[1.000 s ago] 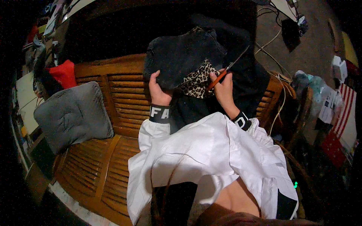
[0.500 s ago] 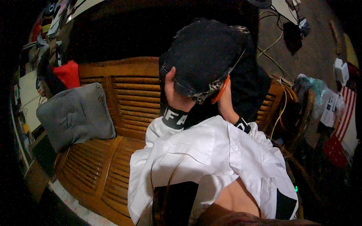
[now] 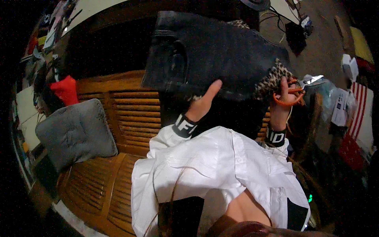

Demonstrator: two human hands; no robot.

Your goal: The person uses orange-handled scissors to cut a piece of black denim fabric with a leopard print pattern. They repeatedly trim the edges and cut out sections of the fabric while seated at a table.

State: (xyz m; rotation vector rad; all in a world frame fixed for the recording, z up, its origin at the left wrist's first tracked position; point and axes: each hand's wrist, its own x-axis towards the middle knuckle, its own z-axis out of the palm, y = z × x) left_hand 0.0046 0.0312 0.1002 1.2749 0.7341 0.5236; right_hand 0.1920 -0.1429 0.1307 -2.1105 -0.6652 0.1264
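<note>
A dark denim piece (image 3: pixel 213 59) is spread out in front of me over my lap, with a seam or pocket curve near its left end. My left hand (image 3: pixel 202 105) grips its near edge, thumb on top, the other fingers hidden underneath. Leopard-print cloth (image 3: pixel 272 79) shows at its right edge, against my right hand (image 3: pixel 278 114). That hand holds scissors (image 3: pixel 287 104) by their orange handles, the silver blades pointing right and away from the denim. Whether its fingers also pinch the leopard cloth, I cannot tell.
I sit on a slatted wooden bench (image 3: pixel 138 106). A grey cushion (image 3: pixel 77 132) leans at its left, beside a red cloth (image 3: pixel 65 90). Cables (image 3: pixel 276 19) trail on the floor at the far right. Plastic bags (image 3: pixel 325 96) and a red-striped package (image 3: pixel 357 106) lie at right.
The denim piece, bunched between both hands before, is now spread wider. My right hand has moved right with the scissors, whose blades now show. The left thumb lies on the denim's near edge.
</note>
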